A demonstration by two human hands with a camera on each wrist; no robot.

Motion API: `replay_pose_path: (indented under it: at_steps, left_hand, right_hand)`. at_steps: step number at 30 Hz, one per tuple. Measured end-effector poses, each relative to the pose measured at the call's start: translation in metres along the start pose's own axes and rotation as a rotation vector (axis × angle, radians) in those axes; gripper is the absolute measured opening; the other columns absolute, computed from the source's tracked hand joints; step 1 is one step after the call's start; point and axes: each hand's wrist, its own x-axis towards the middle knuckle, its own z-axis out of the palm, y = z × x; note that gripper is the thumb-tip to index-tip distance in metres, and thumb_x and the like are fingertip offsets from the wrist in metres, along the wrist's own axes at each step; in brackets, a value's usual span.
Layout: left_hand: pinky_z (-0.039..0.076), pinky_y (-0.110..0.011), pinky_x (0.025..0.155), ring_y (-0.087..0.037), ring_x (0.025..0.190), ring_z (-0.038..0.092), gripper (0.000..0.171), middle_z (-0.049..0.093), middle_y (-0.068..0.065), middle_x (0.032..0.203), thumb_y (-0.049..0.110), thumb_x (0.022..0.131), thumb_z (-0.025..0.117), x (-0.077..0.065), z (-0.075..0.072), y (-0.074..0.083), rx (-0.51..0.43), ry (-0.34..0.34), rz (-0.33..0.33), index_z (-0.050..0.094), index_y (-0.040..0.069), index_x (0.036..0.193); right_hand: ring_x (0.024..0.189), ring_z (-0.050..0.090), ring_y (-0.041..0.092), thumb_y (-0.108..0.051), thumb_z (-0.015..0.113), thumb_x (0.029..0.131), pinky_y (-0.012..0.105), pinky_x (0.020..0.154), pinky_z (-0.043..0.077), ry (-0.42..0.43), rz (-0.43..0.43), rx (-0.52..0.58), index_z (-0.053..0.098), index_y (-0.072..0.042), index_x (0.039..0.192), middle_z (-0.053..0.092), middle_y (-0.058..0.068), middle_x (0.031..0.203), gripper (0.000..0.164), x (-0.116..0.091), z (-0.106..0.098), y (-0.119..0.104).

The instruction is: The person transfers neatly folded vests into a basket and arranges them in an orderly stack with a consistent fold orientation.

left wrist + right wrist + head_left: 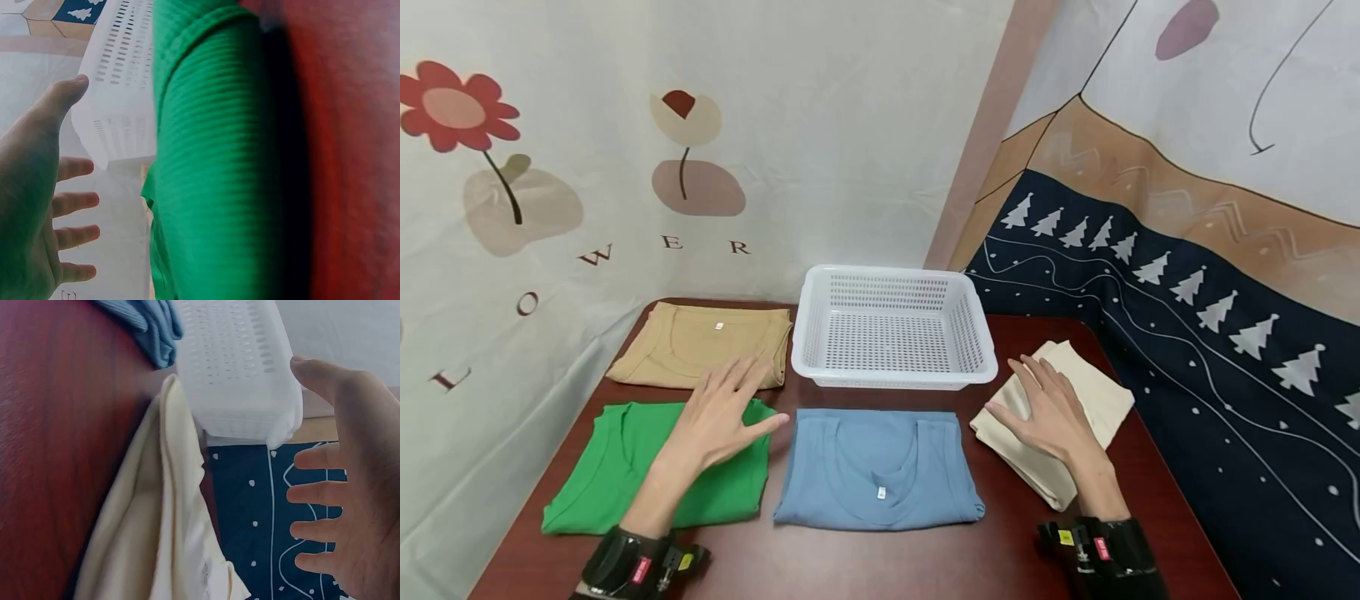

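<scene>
My left hand [718, 417] hovers over the folded green shirt [617, 475], its fingers spread and reaching toward the folded tan shirt [700, 333] behind. In the left wrist view, a gap shows between the left hand [37, 187] and the green cloth [212, 156]. Over at the right, my right hand [1045, 408] is held above the folded cream cloth [1097, 392] with its fingers extended. Nothing is in either hand. A folded blue shirt [880, 475], neckline toward me, lies between the two hands.
A white perforated plastic basket [895, 375] stands at the back middle of the dark red wooden table [880, 567], with nothing in it. Behind it hangs a pale printed curtain [850, 125]. A navy cloth with white trees [1187, 358] runs along the right side.
</scene>
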Motion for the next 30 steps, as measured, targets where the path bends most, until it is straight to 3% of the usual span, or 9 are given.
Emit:
replay_pose_path:
  at_steps: [11,18,30]
  left_hand:
    - [0.038,-0.078,0.128,-0.053,0.159,0.049,0.087,0.05,-0.019,0.175,0.068,0.103,0.071,-0.02,0.009,0.013,-0.098,0.008,0.06,0.051,0.018,0.171]
    - [0.038,-0.076,0.13,-0.051,0.162,0.047,0.086,0.047,-0.018,0.178,0.063,0.104,0.073,-0.028,0.012,0.032,-0.192,0.0,0.044,0.048,0.019,0.172]
    - [0.045,-0.073,0.126,-0.048,0.162,0.048,0.088,0.046,-0.016,0.18,0.057,0.104,0.076,-0.037,0.014,0.063,-0.256,-0.025,0.028,0.044,0.016,0.174]
  right_hand:
    - [0.161,0.041,0.059,-0.056,0.077,0.1,0.078,0.13,0.032,-0.004,-0.059,-0.01,0.058,0.001,0.161,0.051,0.031,0.17,0.086,-0.015,0.004,-0.006]
    - [0.164,0.04,0.055,-0.059,0.075,0.101,0.077,0.131,0.033,-0.058,-0.078,0.026,0.059,-0.002,0.161,0.051,0.026,0.172,0.085,-0.022,0.011,-0.026]
    - [0.156,0.056,0.045,-0.052,0.08,0.102,0.066,0.123,0.051,-0.08,-0.166,0.137,0.062,-0.004,0.159,0.057,0.022,0.169,0.077,-0.039,0.023,-0.061]
